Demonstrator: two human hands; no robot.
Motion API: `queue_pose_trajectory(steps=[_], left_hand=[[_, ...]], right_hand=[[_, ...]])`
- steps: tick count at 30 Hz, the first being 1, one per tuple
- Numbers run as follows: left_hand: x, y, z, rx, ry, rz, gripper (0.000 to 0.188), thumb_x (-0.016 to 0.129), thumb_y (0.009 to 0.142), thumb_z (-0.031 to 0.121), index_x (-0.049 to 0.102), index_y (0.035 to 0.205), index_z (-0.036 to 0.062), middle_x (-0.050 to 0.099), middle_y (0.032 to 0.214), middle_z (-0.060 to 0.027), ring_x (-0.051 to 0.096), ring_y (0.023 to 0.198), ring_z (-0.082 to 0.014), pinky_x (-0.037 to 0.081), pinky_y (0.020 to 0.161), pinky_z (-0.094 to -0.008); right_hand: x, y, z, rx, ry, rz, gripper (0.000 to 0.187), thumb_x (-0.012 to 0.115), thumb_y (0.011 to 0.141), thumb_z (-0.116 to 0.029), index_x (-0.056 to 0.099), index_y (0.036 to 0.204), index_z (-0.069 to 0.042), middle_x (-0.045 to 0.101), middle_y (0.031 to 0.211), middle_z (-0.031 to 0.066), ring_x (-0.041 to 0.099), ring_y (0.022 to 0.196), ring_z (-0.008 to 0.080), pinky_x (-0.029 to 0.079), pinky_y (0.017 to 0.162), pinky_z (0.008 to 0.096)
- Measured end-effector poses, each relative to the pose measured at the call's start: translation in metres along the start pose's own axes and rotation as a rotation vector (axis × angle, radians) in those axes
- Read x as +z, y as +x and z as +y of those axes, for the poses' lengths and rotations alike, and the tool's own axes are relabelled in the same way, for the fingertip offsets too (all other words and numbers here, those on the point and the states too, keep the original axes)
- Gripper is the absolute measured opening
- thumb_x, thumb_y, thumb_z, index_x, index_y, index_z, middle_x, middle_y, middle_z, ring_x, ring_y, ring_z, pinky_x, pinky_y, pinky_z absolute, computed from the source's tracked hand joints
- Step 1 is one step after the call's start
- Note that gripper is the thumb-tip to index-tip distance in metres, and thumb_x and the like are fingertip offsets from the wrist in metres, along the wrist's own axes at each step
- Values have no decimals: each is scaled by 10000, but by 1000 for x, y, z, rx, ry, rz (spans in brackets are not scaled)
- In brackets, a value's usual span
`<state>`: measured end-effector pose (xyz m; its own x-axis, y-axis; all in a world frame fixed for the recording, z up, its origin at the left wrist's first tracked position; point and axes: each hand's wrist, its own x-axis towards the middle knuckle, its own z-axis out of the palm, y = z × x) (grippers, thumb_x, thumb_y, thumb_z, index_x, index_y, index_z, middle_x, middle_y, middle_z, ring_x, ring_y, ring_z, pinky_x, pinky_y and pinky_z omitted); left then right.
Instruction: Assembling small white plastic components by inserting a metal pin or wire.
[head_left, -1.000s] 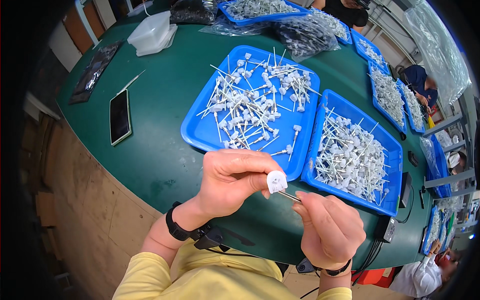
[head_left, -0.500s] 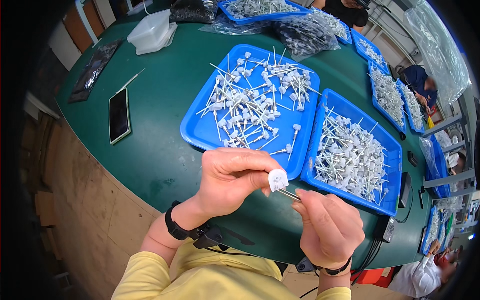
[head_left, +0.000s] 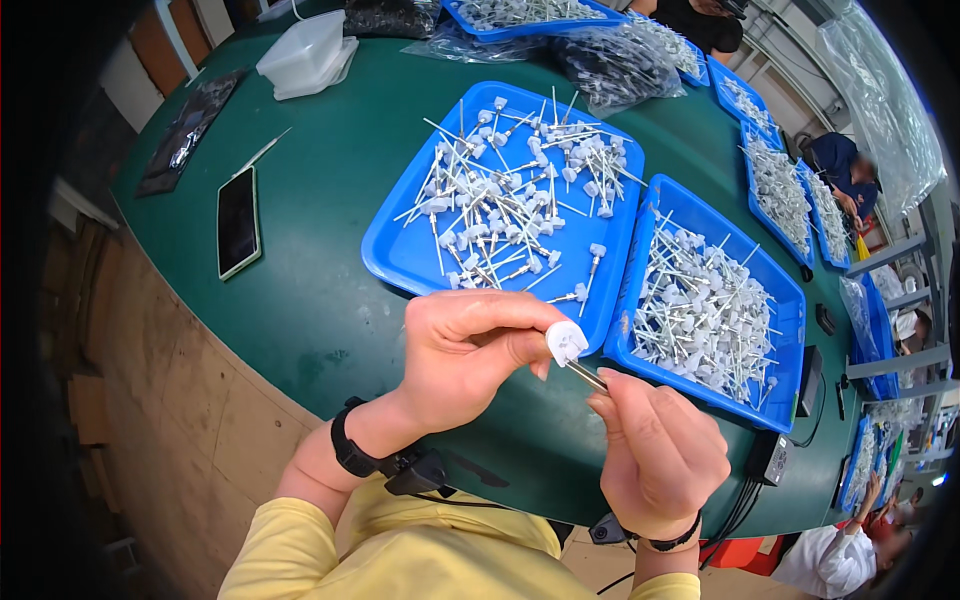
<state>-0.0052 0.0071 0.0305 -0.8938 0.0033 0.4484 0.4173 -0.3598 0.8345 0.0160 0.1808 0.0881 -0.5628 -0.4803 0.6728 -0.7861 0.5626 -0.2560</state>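
My left hand (head_left: 470, 350) is closed in a pinch on the rim of a small round white plastic head (head_left: 567, 342). A thin metal shaft (head_left: 588, 377) runs from this head down to the right. My right hand (head_left: 660, 445) pinches the lower end of that shaft, its fingertips hiding the rest. Just beyond both hands lies a shallow blue tray (head_left: 385, 245), with loose white-headed metal rods (head_left: 490, 215) scattered in it. To its right is a deeper blue tray (head_left: 790, 330), heaped with similar white-headed rods (head_left: 705, 310).
A phone (head_left: 238, 223) and a thin pointed tool (head_left: 262, 153) lie on the green table (head_left: 310, 260) at left. White plastic containers (head_left: 302, 58), a bag of parts (head_left: 615, 75) and more filled trays are farther back. Other people (head_left: 845, 170) sit at right.
Both hands stay nearly in place, still holding the piece. The white head has shifted slightly up and to the right, and its face has turned a little.
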Motion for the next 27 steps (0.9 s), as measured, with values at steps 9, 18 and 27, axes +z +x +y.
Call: queue_pose_trajectory(steps=[9, 18, 27], left_hand=[[-4, 6, 2, 21, -73, -168, 89, 618, 786, -105, 660, 855, -66, 653, 716, -160, 617, 593, -221, 448, 561, -329], [-3, 2, 1, -46, -64, -122, 83, 639, 838, -15, 656, 891, -76, 646, 717, -158, 573, 576, -168, 439, 528, -276], [2, 0, 3, -169, -150, -26, 144, 640, 866, 52, 653, 916, -82, 643, 773, -154, 552, 596, -131, 440, 536, -239]], right_hand=[[-11, 2, 1, 43, 174, 3, 289, 707, 665, 91, 646, 947, 75, 648, 753, 123, 552, 505, 177, 428, 443, 258], [0, -1, 6, -115, -66, 1, 262, 681, 665, 53, 647, 921, 100, 625, 735, 134, 525, 501, 152, 403, 431, 237], [4, -1, 4, -196, -309, -27, 234, 693, 730, 7, 645, 933, 113, 612, 742, 133, 519, 509, 141, 394, 434, 218]])
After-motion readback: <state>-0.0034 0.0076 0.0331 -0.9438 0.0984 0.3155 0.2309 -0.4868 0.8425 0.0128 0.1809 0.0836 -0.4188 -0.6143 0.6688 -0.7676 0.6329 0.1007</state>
